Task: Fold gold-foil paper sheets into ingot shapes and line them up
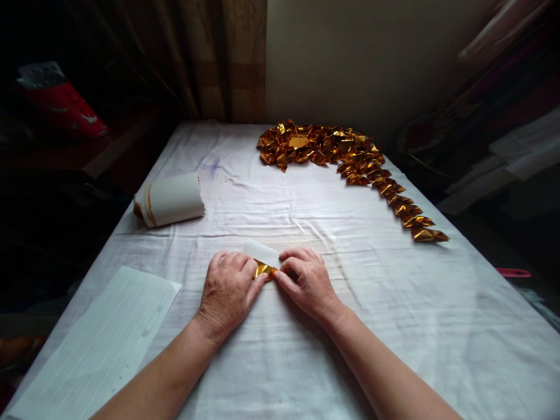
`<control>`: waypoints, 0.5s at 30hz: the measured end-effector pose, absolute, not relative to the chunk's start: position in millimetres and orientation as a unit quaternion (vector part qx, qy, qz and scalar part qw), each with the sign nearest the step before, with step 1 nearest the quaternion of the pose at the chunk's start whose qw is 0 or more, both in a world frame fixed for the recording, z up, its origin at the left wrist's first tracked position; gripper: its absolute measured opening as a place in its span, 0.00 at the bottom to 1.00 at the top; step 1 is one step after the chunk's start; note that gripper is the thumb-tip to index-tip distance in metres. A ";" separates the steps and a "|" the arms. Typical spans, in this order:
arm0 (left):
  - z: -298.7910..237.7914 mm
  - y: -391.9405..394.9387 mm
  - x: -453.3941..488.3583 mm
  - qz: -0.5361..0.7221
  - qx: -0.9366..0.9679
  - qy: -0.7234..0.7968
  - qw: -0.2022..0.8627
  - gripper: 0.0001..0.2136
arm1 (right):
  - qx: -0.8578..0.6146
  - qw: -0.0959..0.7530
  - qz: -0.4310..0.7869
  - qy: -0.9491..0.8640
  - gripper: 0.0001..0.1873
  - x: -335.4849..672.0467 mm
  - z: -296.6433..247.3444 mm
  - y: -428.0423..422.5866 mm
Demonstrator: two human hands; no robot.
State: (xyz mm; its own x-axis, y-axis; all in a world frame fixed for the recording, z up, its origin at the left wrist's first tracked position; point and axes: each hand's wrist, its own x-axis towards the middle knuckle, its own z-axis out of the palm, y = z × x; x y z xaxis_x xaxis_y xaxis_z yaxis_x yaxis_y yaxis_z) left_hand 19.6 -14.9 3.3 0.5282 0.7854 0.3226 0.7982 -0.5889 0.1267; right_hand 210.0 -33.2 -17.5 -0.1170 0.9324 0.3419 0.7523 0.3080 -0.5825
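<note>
1. The small gold foil sheet with white backing (263,269) lies on the white cloth (394,303), near its centre.
2. The left hand (230,289) rests palm down on the cloth, with its bent fingers pinching the sheet's left end.
3. The right hand (308,280) grips the sheet's right end with bent fingers.
4. A heap of folded gold foil pieces (324,146) occupies the cloth's far edge and trails down its right side.
5. A white paper roll (170,199) lies at the cloth's left edge.
6. A lined white paper (100,344) covers the cloth's near left corner.

dim room | cloth lit from above | corners dark, perhaps vignetted | edges stretched
</note>
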 end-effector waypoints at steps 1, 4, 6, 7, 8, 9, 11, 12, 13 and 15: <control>3.4 -15.2 20.1 -0.176 -0.872 -0.456 0.019 0.08 | -0.574 0.337 0.135 -0.734 0.08 209.3 -17.5 -33.0; 3.9 -16.2 21.9 -0.174 -0.868 -0.465 0.024 0.11 | -0.580 0.336 0.138 -0.729 0.09 208.0 -17.1 -32.8; 4.1 -16.7 22.9 -0.177 -0.866 -0.467 0.021 0.10 | -0.583 0.334 0.138 -0.728 0.08 207.3 -16.6 -32.8; 4.1 -16.9 23.3 -0.180 -0.865 -0.468 0.019 0.09 | -0.584 0.333 0.136 -0.728 0.08 207.0 -16.3 -32.9; 4.1 -17.0 23.6 -0.182 -0.864 -0.468 0.017 0.09 | -0.585 0.332 0.135 -0.728 0.07 206.6 -16.1 -33.0; 4.1 -17.1 23.8 -0.184 -0.864 -0.469 0.015 0.09 | -0.586 0.330 0.135 -0.728 0.06 206.2 -15.9 -33.1; 3.6 -17.3 24.0 -0.183 -0.863 -0.471 0.014 0.09 | -0.589 0.325 0.134 -0.727 0.05 205.5 -15.8 -33.5; 3.2 -17.5 24.1 -0.183 -0.862 -0.473 0.014 0.08 | -0.591 0.323 0.134 -0.727 0.05 205.1 -15.9 -33.6; 2.6 -17.7 24.3 -0.182 -0.861 -0.474 0.013 0.08 | -0.592 0.322 0.133 -0.727 0.05 204.7 -16.3 -33.8; 1.3 -18.2 24.7 -0.180 -0.860 -0.477 0.013 0.08 | -0.594 0.322 0.133 -0.725 0.05 204.1 -17.4 -34.2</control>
State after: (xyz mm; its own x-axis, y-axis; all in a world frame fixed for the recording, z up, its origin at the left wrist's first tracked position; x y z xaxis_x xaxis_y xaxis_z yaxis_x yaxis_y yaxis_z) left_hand 24.7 -18.2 1.3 0.4806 0.8157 0.3221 0.8247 -0.5452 0.1503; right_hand 204.1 -34.2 -17.4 -0.0861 0.9474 0.3084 0.7754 0.2580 -0.5763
